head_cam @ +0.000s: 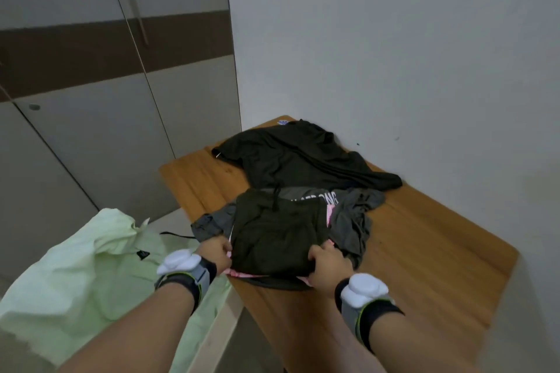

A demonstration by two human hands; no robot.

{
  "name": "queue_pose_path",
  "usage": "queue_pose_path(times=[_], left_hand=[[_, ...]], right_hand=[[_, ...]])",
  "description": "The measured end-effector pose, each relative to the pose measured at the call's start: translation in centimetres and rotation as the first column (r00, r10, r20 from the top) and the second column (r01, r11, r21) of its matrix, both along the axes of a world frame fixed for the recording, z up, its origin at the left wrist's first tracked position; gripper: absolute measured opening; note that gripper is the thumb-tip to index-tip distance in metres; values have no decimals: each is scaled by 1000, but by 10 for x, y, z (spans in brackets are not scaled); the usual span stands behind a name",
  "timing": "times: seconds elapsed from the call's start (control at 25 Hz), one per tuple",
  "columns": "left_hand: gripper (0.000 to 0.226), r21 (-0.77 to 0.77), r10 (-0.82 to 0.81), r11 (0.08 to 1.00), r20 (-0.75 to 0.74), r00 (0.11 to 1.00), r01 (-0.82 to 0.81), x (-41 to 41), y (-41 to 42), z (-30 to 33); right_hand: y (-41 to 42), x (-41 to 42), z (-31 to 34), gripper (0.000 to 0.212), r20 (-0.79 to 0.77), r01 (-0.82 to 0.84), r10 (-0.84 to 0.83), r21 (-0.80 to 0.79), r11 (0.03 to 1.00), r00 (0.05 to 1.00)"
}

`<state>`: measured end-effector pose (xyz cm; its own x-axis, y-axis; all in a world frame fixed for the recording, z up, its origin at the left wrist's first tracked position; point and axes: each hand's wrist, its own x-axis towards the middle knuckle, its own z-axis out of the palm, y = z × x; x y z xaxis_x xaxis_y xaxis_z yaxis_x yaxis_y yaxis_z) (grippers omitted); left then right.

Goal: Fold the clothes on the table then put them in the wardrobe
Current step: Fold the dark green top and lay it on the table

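Wooden tabletop point(424, 251): both hands, left hand point(215, 248) and right hand point(327, 265), grip the folded dark green garment point(278, 233) stack at 6 o'clock; next, probably carrying it to the grey wardrobe point(91, 115) at 10.

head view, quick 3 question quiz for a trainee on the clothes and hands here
1. True or false: both hands grip the near edge of the dark folded garment.
2. Which lies farthest from the person on the table? A) dark spread shirt B) grey printed shirt C) pale green cloth
3. Fill in: the wardrobe doors are ____.

Key
1. True: left hand and right hand each hold it.
2. A; the green cloth is off the table, at the left.
3. closed
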<state>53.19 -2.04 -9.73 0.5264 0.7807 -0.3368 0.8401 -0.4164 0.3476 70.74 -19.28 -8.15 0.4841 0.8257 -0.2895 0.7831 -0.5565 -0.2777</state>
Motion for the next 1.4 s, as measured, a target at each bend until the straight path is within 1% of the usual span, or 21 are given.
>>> queue_pose_path(times=[0.08,0.16,0.2,0.28,0.32,0.36,0.4,0.44,0.48,0.56,0.64,0.72,0.76,0.84,0.96,1.04,1.08,1.16,1.24,1.32,1.4], left_hand=[[17,-17,80,997,-30,996,-80,-4,-4,-30],[20,-117,240,966,80,967,-230,2,-4,-38],[20,-240,375,913,174,911,-330,8,-5,-38],[33,-565,647,705,262,717,-429,19,-4,-34],[42,-684,731,596,245,637,-421,23,-2,-31],[50,-751,775,527,233,587,-398,27,0,-29],[57,-783,798,494,236,555,-377,30,3,-29],[64,-782,798,502,256,546,-368,32,6,-29],[70,-739,773,550,274,572,-389,34,11,-31],[77,-532,645,715,253,721,-453,38,13,-33],[70,-224,446,883,129,886,-412,42,11,-34],[52,24,302,953,-17,953,-302,47,11,-29],[42,62,274,961,-56,960,-270,51,9,-24],[24,18,250,968,-39,967,-249,56,7,-20],[43,-52,296,955,91,951,-292,56,9,-20],[41,-203,367,921,160,917,-333,56,12,-14],[33,-327,414,882,191,890,-340,58,14,-8],[21,-589,553,740,259,792,-324,61,16,6],[31,-798,698,549,276,660,-247,66,15,19],[30,-880,749,446,267,607,-164,72,13,33],[23,-887,738,451,309,601,-98,83,6,48]], right_hand=[[-7,-9,-22,41,-61,117,-114,41,992,992],[1,-6,-25,42,-244,389,-347,152,909,906],[7,-3,-24,44,-414,563,-463,158,811,783],[20,1,-26,56,-732,809,-538,32,587,419],[24,4,-29,67,-796,853,-530,-34,521,292],[28,8,-32,80,-800,862,-545,-70,502,252],[31,11,-36,92,-774,855,-573,-82,512,268],[33,13,-38,102,-730,837,-608,-90,539,313],[37,16,-42,107,-673,804,-633,-96,587,382],[42,21,-47,106,-558,703,-628,-108,703,543],[47,25,-45,95,-452,611,-579,-90,787,679],[55,24,-44,86,-369,587,-564,-58,808,739],[58,23,-43,82,-340,590,-568,-46,806,749],[64,21,-40,76,-346,600,-572,-34,800,743],[67,18,-35,70,-331,607,-575,-8,795,748],[69,13,-31,66,-326,617,-577,25,786,749],[71,10,-28,66,-397,639,-574,43,768,716],[74,9,-21,67,-637,718,-530,53,694,559],[72,17,-10,61,-803,794,-444,59,605,398],[66,30,7,40,-886,832,-345,77,550,310],[54,47,26,32,-928,841,-251,104,531,274]])
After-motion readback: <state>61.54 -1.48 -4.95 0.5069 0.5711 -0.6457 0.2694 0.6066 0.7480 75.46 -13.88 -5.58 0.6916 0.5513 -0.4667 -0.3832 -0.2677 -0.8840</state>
